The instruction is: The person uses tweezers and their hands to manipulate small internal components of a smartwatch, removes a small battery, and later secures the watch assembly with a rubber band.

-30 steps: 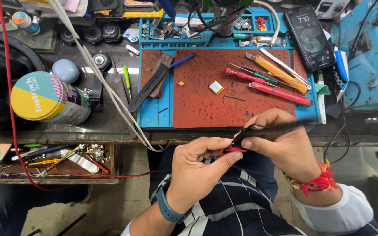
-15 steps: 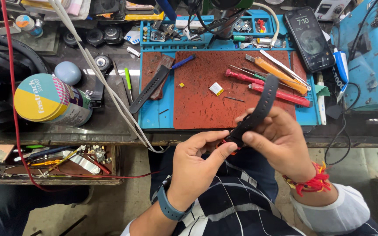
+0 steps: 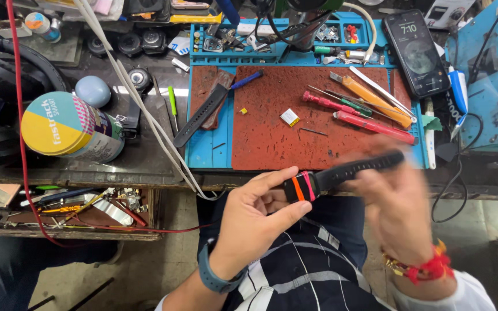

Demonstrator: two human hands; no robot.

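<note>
My left hand (image 3: 256, 212) pinches a black smartwatch body (image 3: 301, 186) with orange and pink edges between thumb and forefinger, just below the bench edge. A black strap (image 3: 359, 167) runs from the watch to the right. My right hand (image 3: 395, 201) is blurred by motion and lies behind that strap, its fingers touching it. A second black strap (image 3: 201, 117) rests on the left part of the red work mat (image 3: 272, 138).
Screwdrivers (image 3: 373, 126) and tweezers lie on the mat's right side, a small yellow-white part (image 3: 290, 117) at its middle. A phone (image 3: 417, 50) stands at the back right, a round tin (image 3: 70, 128) at the left. An open drawer (image 3: 70, 204) holds tools.
The strap has swung from pointing up over the mat down to nearly level. The watch body now shows in my left fingers. My right hand has moved right and is blurred.
</note>
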